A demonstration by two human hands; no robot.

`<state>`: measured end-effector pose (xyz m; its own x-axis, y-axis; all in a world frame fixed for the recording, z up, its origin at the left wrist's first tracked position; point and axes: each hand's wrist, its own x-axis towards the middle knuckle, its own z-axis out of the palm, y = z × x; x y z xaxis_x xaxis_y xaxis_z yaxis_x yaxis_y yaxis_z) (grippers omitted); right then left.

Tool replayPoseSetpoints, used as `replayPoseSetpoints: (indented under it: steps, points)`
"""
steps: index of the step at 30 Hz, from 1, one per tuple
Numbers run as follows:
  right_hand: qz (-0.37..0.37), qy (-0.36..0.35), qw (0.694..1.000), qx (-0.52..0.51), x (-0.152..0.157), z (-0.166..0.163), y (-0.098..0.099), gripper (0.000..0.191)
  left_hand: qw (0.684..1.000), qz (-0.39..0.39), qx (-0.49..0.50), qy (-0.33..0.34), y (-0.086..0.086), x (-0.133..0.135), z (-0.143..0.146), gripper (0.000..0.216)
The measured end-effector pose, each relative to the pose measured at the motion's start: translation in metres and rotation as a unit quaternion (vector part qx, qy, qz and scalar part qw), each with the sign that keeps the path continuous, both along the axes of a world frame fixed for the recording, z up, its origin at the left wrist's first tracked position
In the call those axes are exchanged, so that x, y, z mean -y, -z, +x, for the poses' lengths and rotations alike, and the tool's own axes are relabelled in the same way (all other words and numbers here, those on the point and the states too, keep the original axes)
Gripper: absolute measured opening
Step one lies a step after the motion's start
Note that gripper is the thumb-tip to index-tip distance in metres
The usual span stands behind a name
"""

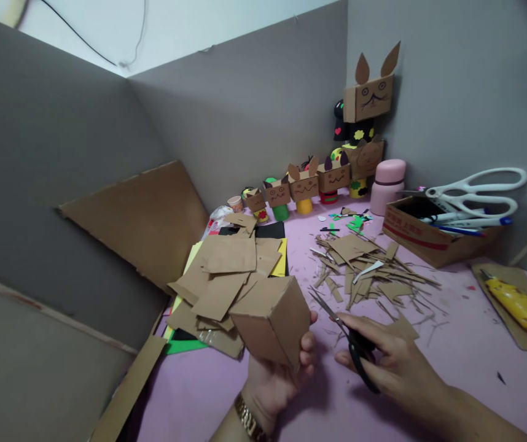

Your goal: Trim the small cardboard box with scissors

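My left hand (276, 379) is wrapped round a small brown cardboard box (270, 319) and holds it up above the pink table (452, 350). My right hand (395, 361) grips black-handled scissors (344, 334), blades pointing up-left toward the box and slightly apart. A gold watch band sits on my left wrist. A pile of flat cardboard pieces (229, 270) lies just behind the box. Thin cardboard offcuts (369, 270) are scattered beyond the scissors.
Cardboard animal-face figures (304, 184) line the back wall, a taller rabbit-eared one (368, 95) in the corner. A pink bottle (387, 184), a carton (429, 236) with white scissors (475, 190) and pens, a yellow glue gun (526, 310), and a large cardboard sheet (139, 215) on the left.
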<state>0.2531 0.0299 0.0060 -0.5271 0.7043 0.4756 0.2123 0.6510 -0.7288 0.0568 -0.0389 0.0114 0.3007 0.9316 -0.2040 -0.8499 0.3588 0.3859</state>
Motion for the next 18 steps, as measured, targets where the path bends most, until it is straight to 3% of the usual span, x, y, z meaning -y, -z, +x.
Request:
replayPoseSetpoints:
  steps: [11, 18]
  points:
    - [-0.008, 0.001, 1.000, 0.009, 0.001, -0.001, 0.003, 0.036, 0.995, 0.030, -0.002, -0.094, -0.002, -0.007, 0.002, 0.047]
    - [-0.015, -0.007, 1.000, -0.006, 0.001, -0.001, 0.003, 0.035, 0.993, 0.049, -0.010, -0.110, -0.001, -0.013, 0.001, 0.052]
